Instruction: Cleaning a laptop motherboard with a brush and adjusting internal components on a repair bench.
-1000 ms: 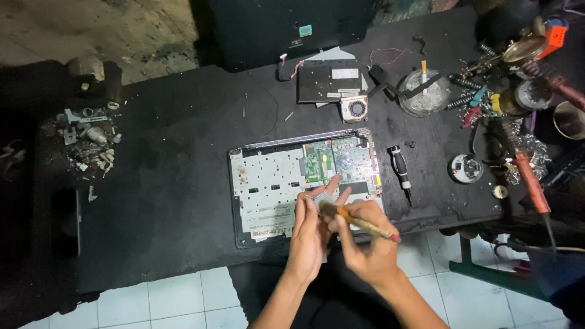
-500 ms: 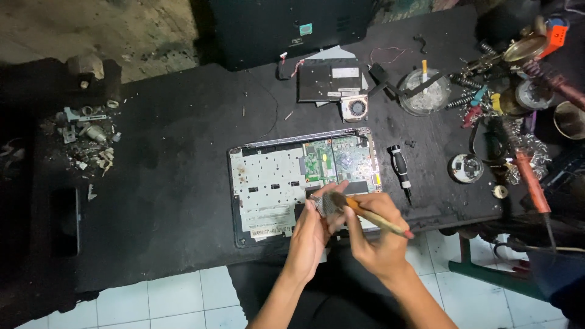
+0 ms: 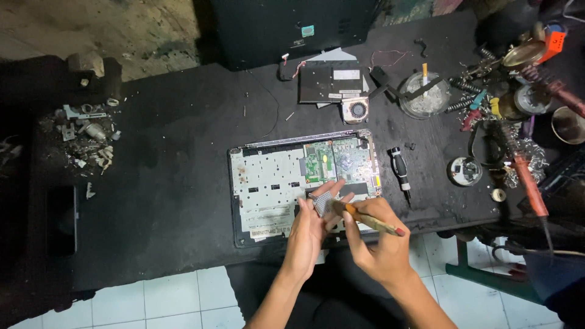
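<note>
Small grey finned metal heatsink point(image 3: 322, 203) sits pinched in the left hand point(image 3: 309, 228), held just above the near right corner of the opened laptop chassis point(image 3: 268, 183), silver plate and green board exposed. Only one view here, the head camera looking straight down.

The left hand's fingers point(image 3: 332, 187) are curled loosely around the heatsink's edges, so closed on it but not a tight fist. The right hand point(image 3: 381, 247) is closed on a wooden-handled brush with a red end point(image 3: 368, 220), bristle tip touching the heatsink.

How far along, my guess: the laptop is already stripped, with the copper-coloured round fan and its black plate point(image 3: 341, 91) lying apart further back on the black surface point(image 3: 170, 158), and a black-handled screwdriver point(image 3: 400, 170) set down just right of the chassis. Cleaning looks mid-way; nothing is back in place yet.

The heatsink's long axis runs roughly from near left to far right, tilted up toward the brush. The brush handle points down and right, away from it.
</note>
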